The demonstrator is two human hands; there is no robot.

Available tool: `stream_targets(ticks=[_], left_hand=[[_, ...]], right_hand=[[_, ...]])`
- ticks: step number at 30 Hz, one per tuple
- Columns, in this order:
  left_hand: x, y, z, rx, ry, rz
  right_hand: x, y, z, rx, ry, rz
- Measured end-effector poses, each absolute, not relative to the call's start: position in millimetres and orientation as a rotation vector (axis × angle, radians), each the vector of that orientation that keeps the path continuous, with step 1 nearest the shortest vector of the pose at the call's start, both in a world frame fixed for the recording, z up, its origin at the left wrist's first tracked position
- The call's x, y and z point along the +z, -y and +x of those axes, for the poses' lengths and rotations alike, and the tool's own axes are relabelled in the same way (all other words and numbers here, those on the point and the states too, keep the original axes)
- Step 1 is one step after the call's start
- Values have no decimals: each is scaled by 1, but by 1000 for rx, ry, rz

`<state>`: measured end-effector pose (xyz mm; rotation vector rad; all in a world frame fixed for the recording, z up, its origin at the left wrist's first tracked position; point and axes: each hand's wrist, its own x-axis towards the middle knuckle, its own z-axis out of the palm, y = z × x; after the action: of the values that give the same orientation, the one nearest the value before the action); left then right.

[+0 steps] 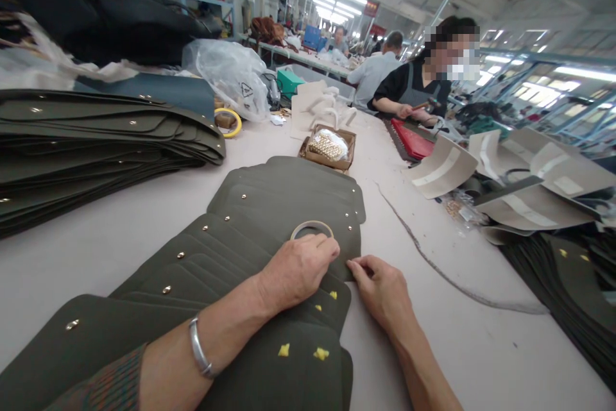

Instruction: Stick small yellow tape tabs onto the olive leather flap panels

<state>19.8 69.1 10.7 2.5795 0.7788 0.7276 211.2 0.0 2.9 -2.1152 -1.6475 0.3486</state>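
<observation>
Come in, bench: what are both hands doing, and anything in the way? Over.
Left hand: holding tape roll. Right hand: at edge of dark panels, grip unclear. Left forearm covers part of them.

1 left hand (303,270), 1 right hand (381,289), 1 held tape roll (312,224), 6 yellow patches (321,353)

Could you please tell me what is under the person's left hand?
The left hand holds a tan, ring-shaped tape roll over overlapping dark olive panels. It covers the roll's near side and the panel surface directly beneath; those cannot be seen.
</observation>
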Motion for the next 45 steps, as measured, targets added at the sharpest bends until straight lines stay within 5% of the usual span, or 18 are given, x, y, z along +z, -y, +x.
stream_targets(ticks=[7, 20, 32, 41, 45], left_hand=[[7, -73, 19, 916, -636, 2524], [16, -67, 19, 753, -711, 2597], [19, -62, 23, 623, -765, 2574], [15, -57, 26, 828, -749, 2691], [14, -55, 29, 840, -737, 2697]], right_hand=[[17, 13, 219, 917, 1803, -1897], [19, 2, 199, 225, 1808, -1367], [15, 1, 194, -87, 1911, -1406], [10, -2, 187, 794, 1176, -1578], [2, -13, 202, 926, 877, -1583]])
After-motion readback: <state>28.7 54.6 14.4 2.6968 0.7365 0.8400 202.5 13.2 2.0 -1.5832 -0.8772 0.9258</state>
